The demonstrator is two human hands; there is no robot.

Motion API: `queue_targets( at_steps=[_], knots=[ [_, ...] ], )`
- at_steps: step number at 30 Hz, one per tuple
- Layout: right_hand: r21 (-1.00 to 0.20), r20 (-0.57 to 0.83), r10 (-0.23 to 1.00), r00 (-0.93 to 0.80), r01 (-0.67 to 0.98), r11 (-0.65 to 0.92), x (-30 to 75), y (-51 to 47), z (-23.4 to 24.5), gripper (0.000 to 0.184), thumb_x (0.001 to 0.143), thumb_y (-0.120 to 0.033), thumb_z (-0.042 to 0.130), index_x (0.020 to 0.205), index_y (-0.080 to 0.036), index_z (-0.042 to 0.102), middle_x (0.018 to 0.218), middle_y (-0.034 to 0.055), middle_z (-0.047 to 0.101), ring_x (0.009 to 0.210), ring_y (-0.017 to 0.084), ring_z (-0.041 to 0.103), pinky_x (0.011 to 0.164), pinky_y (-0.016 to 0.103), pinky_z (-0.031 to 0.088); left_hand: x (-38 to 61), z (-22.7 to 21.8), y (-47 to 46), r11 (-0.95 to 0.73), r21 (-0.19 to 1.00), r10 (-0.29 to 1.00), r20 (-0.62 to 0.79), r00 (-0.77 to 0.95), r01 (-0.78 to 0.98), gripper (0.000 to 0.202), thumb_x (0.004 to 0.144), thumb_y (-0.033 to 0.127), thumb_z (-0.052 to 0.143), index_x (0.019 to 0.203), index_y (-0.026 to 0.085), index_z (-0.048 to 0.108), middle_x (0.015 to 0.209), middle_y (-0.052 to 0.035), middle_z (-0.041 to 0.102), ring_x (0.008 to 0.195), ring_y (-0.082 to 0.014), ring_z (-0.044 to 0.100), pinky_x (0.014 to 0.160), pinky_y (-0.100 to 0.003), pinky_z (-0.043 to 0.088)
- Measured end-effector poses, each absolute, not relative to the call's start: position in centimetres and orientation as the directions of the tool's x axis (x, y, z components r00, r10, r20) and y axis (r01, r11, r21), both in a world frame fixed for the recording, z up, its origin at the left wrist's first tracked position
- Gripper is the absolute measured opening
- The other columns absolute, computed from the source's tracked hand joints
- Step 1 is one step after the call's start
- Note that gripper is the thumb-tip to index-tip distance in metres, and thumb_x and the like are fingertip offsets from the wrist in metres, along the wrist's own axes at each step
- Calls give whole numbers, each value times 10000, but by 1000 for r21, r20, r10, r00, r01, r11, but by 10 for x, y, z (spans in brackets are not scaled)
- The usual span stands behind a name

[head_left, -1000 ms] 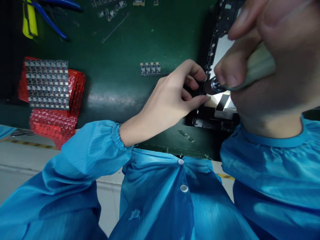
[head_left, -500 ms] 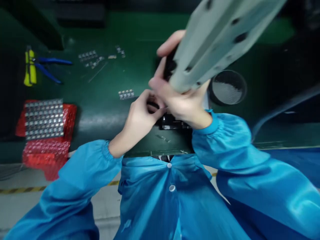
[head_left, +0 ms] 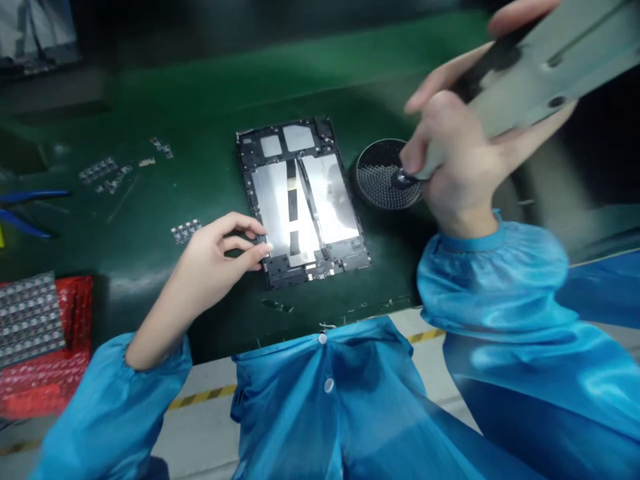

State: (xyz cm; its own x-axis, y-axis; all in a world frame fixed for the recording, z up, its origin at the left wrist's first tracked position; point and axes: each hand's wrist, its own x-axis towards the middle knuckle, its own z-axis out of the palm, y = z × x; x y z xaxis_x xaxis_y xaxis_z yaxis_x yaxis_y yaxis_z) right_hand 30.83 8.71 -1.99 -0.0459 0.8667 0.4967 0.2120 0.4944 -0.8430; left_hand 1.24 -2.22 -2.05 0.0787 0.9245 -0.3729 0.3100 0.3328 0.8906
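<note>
An opened tablet [head_left: 329, 193], with silvery battery panels, dark ribbon cables and a black frame, lies slightly turned on the green bench. My left hand [head_left: 220, 257] pinches its lower left edge, thumb on top and fingers curled at the side. In my right hand [head_left: 463, 157] is a pale electric screwdriver [head_left: 545, 87], fingers wrapped round its lower body. Its dark tip points down into a round dish [head_left: 383, 183] of tiny screws, right of the tablet. Whether a screw sits on the tip I cannot make out.
Small circuit board strips [head_left: 186, 231] lie left of my left hand. Blue-handled cutters [head_left: 33, 195] are at the left edge, above a panel of boards [head_left: 30, 313] on red bubble wrap [head_left: 77, 320]. Dark scraps [head_left: 277, 306] lie by the bench's front edge.
My right hand and the screwdriver have moved right, off the tablet to the screw dish. My left hand has shifted to the tablet's left edge. The view has swung, uncovering the tablet.
</note>
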Motion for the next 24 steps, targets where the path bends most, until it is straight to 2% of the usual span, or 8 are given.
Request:
queue_targets(
  at_steps=[5, 7, 8, 10, 14, 17, 21, 24],
  knots=[
    [-848, 486, 874, -17, 233, 476, 335, 87, -36, 742, 1021, -640, 513, 1446, -90, 250, 1529, 51, 393, 762, -170, 417, 610, 52, 374, 7, -1, 7, 375, 753, 849, -513, 125, 541, 260, 797, 393, 979, 958, 252, 832, 960, -41, 833, 742, -175, 813, 625, -163, 659],
    [-858, 475, 880, -18, 211, 468, 337, 86, -39, 773, 1010, -665, 522, 1443, -86, 249, 1606, 41, 298, 781, -178, 437, 628, 52, 425, 7, 2, 12, 386, 739, 840, -529, 122, 552, 279, 758, 418, 997, 930, 258, 847, 937, -43, 846, 747, -186, 815, 632, -169, 661],
    [-866, 471, 882, -18, 181, 466, 339, 87, -41, 775, 1003, -659, 535, 1447, -91, 251, 1629, 35, 260, 796, -188, 441, 633, 43, 436, 8, 3, 12, 389, 743, 843, -526, 115, 545, 283, 743, 422, 1003, 920, 261, 851, 957, -44, 853, 762, -193, 818, 649, -185, 674],
    [-878, 470, 883, -9, 99, 469, 341, 88, -47, 745, 994, -618, 565, 1428, -95, 259, 1560, 20, 354, 779, -179, 445, 606, 28, 408, 8, 2, 10, 397, 759, 855, -510, 94, 516, 266, 739, 413, 1007, 906, 277, 852, 989, -31, 858, 818, -214, 827, 723, -247, 716],
    [-897, 441, 895, 62, 11, 441, 338, 86, -57, 778, 956, -635, 618, 1415, -122, 256, 1141, -27, 533, 682, -88, 450, 576, 50, 386, 4, -4, 3, 409, 783, 859, -504, 92, 469, 254, 756, 441, 1010, 944, 360, 859, 997, 31, 860, 938, -295, 837, 938, -522, 753],
    [-960, 275, 941, 198, 7, 280, 323, 79, -56, 935, 923, -773, 611, 1503, -138, 244, 1166, -13, 555, 884, -152, 548, 729, -78, 491, 0, -7, 1, 426, 771, 849, -521, 85, 472, 339, 682, 454, 1041, 967, 396, 867, 1009, 54, 864, 960, -364, 827, 996, -682, 717],
    [-984, 175, 960, 219, 1, 179, 303, 70, -49, 986, 933, -876, 512, 1546, -131, 312, 1233, 8, 558, 1085, -188, 579, 868, -153, 529, 0, -8, 2, 422, 785, 861, -504, 71, 454, 354, 642, 417, 1055, 940, 403, 865, 1053, 52, 863, 988, -382, 806, 1006, -709, 705],
    [-982, 188, 965, 182, 18, 187, 306, 74, -51, 990, 931, -874, 520, 1554, -133, 316, 1237, 10, 559, 1102, -185, 580, 879, -147, 535, 4, -5, 2, 400, 791, 869, -488, 84, 463, 346, 653, 423, 1060, 934, 379, 862, 1075, 33, 866, 961, -347, 792, 934, -621, 731]
  ],
)
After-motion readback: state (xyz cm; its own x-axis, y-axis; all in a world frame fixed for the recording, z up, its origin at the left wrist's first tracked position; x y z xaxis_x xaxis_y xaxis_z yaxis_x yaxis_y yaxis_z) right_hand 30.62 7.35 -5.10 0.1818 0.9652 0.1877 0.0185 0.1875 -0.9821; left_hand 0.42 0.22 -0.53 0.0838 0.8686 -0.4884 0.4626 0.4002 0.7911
